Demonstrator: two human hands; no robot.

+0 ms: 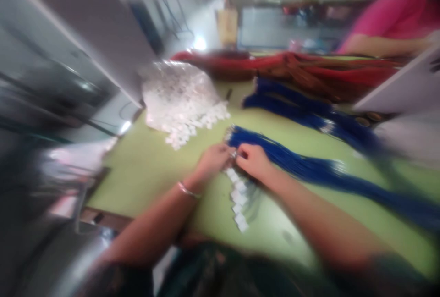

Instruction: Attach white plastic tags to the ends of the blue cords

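Note:
Over the green tabletop, my left hand and my right hand meet with pinched fingers. Between the fingertips is a small whitish, shiny piece, too blurred to name. Just behind my hands lies a bundle of blue wires, its pale-tipped ends close to my fingers. Below my hands, a row of small white blocks runs towards me, with thin grey strands beside it. My wrists rest low, near the tabletop.
A clear plastic bag spills white pieces at the back left. Another blue wire bundle lies farther back, before red and brown bundles. Across the table sits a person in a pink sleeve. The table's left edge is nearby.

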